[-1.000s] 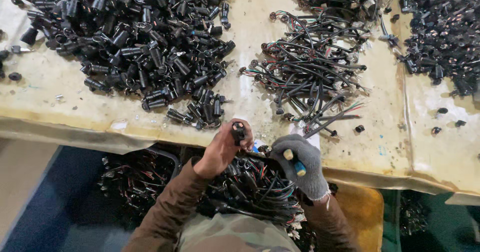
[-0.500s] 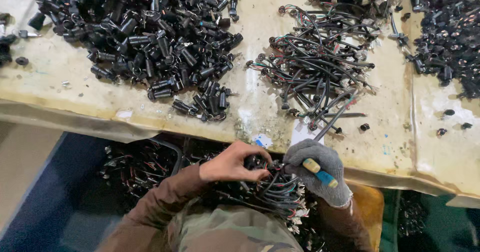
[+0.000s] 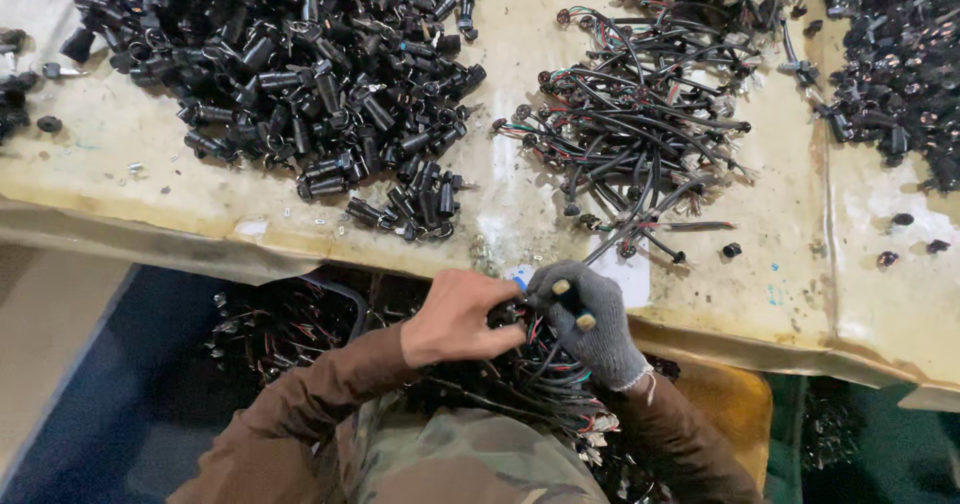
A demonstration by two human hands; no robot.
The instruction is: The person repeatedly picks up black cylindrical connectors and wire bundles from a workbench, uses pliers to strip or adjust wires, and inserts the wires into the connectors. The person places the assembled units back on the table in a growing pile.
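Observation:
My left hand (image 3: 455, 316) is bare and curled around a small black part with thin coloured wires (image 3: 548, 349), just below the table's front edge. My right hand (image 3: 588, 322), in a grey knit glove, is closed around a small tool with a yellow and blue handle (image 3: 574, 304) and meets the left hand over the same part. Under both hands, on my lap, lies a tangle of black wired assemblies (image 3: 530, 389).
The worn beige table (image 3: 150, 184) carries a big heap of black cylindrical parts (image 3: 310, 74) at left, a pile of wired leads (image 3: 640, 124) in the middle and more black parts (image 3: 900, 64) at right. A basket of wired pieces (image 3: 280, 329) stands below.
Both hands have dropped from the table edge down toward my lap, and the left hand has closed over the part next to the gloved hand. The view has shifted slightly.

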